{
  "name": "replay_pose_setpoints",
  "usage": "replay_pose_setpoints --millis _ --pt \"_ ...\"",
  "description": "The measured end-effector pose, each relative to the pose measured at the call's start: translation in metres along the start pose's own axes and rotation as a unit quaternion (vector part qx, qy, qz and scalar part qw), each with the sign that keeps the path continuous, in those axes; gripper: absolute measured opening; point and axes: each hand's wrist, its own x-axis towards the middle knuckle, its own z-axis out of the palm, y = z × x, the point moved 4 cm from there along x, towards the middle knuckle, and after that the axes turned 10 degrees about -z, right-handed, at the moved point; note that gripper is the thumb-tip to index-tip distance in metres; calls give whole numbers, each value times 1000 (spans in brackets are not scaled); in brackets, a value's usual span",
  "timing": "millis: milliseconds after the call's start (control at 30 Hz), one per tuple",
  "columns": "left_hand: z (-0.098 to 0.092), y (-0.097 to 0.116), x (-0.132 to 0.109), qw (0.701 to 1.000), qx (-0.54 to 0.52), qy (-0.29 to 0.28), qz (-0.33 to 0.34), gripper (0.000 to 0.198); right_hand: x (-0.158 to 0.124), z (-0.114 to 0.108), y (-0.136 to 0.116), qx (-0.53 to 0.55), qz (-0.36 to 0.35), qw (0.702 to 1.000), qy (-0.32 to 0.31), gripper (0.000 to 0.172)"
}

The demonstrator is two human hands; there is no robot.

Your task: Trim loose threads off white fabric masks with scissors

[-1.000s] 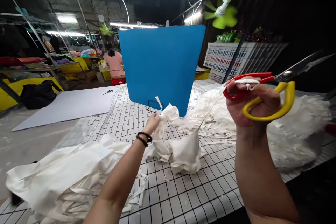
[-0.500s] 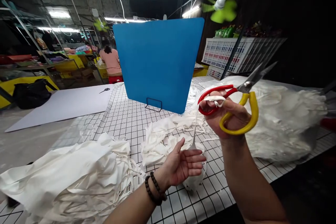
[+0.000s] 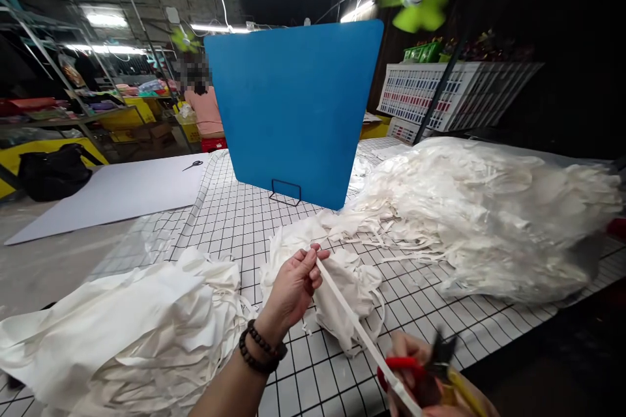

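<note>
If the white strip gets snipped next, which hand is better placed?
Probably the right hand: it holds the red-and-yellow-handled scissors, close to the lower part of the white strip. The left hand pinches the strip higher up.

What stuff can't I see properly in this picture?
In the head view:
Scissors: too blurred to tell open from shut.
White strip: its lower end is cut off by the bottom edge.
Behind the blue board: hidden by it.
Green fan: too blurred to count blades.

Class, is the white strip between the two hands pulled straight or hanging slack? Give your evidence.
Pulled straight: the white strip runs without sagging from the left hand down to the right hand.
</note>
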Motion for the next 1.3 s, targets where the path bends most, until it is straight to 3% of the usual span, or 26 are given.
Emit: replay_pose_setpoints --millis 100,167,233,400,500,633,867,967,1067,1200,1300 --pt "-13 4 -16 994 110 10 -4 30 13 -25 16 -103 43 989 92 39" --pt "-20 -1 -26 985 173 8 -11 32 37 -33 11 -160 -13 970 183 36" --pt "-24 -7 -34 978 210 1 -18 32 67 -29 5 -177 -87 957 214 35" --pt "-33 -13 -49 966 257 3 -13 30 131 9 10 -129 -120 979 100 37" --pt "-42 -8 -57 949 308 58 43 31 144 17 10 -141 -141 976 93 39" --pt "-50 -5 -66 929 330 119 120 30 144 18 5 -179 -151 968 94 39" --pt "-46 -20 -54 970 218 43 103 27 133 24 18 -201 -111 967 109 39" --pt "-45 -22 -50 970 211 18 117 26 120 18 11 -222 -85 965 110 37" --pt "-43 -18 -53 944 292 32 150 26 102 10 -10 -349 -53 930 101 38" --pt "-37 -11 -59 878 432 48 200 28 86 17 -35 -546 -4 837 42 39" --pt "-34 -11 -62 845 486 35 221 31 84 26 -43 -620 12 784 33 36"
